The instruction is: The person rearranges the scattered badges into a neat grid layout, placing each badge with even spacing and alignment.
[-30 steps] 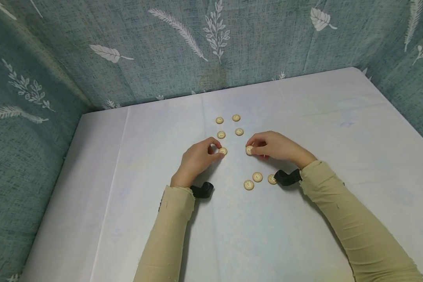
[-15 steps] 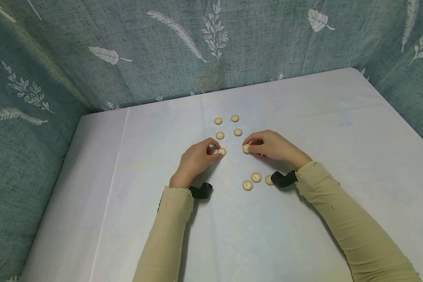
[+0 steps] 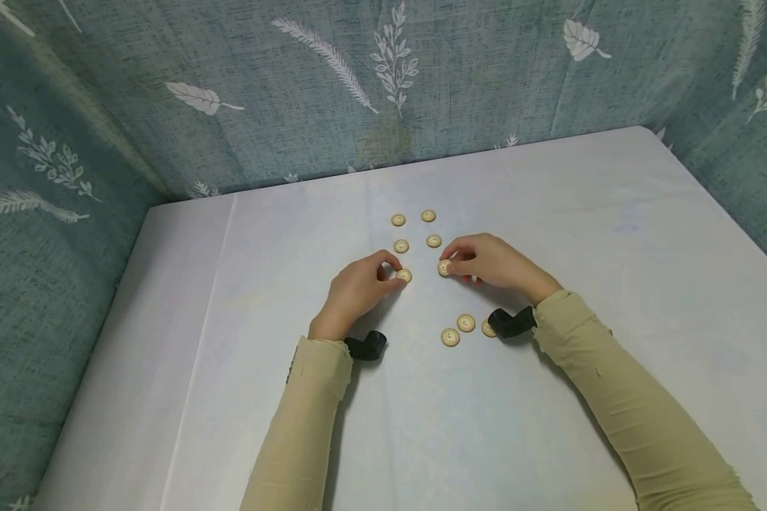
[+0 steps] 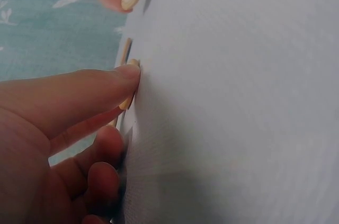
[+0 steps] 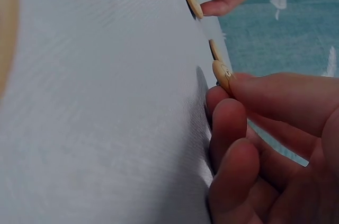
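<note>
Round wooden buttons lie on the white-covered table. My left hand (image 3: 361, 287) pinches one wooden button (image 3: 405, 275) between thumb and forefinger, flat at the tabletop. Across a small gap, my right hand (image 3: 495, 264) pinches another button (image 3: 444, 267) by its edge. That button looks tilted in the right wrist view, where the thumb (image 5: 286, 97) covers part of it. Behind the hands, two buttons (image 3: 401, 245) (image 3: 434, 241) form a row, with a farther pair (image 3: 398, 220) (image 3: 428, 216) beyond them.
Nearer the body lie three more buttons (image 3: 450, 337), the rightmost partly hidden by the black wrist camera (image 3: 511, 323) of the right arm. Another black camera (image 3: 367, 345) sits at the left wrist. A green leaf-patterned cloth (image 3: 294, 92) hangs behind the table (image 3: 262, 397).
My right hand has moved a little left and away from the body with its button, toward the left hand's button. The left hand has stayed in place.
</note>
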`<state>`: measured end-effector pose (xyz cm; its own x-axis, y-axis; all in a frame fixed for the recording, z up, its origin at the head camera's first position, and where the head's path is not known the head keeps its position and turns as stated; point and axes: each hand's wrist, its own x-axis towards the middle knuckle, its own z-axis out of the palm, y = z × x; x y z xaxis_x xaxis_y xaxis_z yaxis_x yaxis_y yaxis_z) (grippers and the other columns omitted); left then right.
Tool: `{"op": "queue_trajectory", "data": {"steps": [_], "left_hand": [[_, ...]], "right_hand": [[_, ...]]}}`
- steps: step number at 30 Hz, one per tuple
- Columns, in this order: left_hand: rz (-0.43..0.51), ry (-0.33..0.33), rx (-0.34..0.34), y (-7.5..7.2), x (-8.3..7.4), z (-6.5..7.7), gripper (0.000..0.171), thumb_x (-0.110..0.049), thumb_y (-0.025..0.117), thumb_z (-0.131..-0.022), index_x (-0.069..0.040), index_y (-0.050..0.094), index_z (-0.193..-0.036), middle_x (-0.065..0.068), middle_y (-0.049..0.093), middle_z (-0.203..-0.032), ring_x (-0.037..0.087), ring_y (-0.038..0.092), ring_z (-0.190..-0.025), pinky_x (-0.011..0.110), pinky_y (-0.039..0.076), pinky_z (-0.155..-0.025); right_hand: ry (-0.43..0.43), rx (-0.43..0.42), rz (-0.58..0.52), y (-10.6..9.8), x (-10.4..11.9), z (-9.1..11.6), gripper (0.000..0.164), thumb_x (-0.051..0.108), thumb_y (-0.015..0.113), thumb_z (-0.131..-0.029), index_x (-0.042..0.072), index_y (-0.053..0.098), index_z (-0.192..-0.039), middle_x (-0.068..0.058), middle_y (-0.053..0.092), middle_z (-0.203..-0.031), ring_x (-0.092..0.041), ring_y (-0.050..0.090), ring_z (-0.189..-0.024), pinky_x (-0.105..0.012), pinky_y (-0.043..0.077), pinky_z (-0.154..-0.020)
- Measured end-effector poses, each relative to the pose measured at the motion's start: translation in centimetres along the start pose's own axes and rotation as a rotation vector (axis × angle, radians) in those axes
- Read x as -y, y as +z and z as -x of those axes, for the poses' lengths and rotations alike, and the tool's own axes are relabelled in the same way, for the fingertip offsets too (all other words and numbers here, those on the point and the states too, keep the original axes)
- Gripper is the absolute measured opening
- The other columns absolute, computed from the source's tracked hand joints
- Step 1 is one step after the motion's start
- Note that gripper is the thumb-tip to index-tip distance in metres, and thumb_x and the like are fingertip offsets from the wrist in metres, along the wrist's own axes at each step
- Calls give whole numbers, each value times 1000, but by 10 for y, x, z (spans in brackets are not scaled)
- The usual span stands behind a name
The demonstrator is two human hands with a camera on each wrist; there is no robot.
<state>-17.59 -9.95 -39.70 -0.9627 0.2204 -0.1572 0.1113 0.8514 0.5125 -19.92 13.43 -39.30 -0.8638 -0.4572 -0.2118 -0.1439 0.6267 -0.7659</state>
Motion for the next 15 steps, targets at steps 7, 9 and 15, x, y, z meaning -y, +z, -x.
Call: {"op": "queue_trajectory", "data": {"steps": [7,9,15], "left_hand": [[-1,-4,8,1,-1,0,23,-38,64,-81,-27,56,-99,-1,51,-76,17,47,-66,31,35,-58],[-1,-6,9,0,-1,-1,23,-38,64,-81,-27,56,-99,-1,51,-76,17,47,-66,31,35,-58],[-2,-7,7,0,-1,0,23,-37,64,-81,-26,56,-99,-1,51,-76,17,47,-66,31,35,-58]], "right_hand": [[50,-8,-10,-2,-1,-5,21,27,61,-85,19,63,-104,-4,57,-74,-20,52,-66,-32,45,-60],[56,-7,-9,-2,0,-6,21,27,61,-85,19,64,-104,-4,57,-76,-19,52,-68,-32,45,-60],[55,-13,0,-1,3,-7,20,25,60,-85,17,64,-103,-3,58,-77,-18,52,-70,-31,45,-60]]}}
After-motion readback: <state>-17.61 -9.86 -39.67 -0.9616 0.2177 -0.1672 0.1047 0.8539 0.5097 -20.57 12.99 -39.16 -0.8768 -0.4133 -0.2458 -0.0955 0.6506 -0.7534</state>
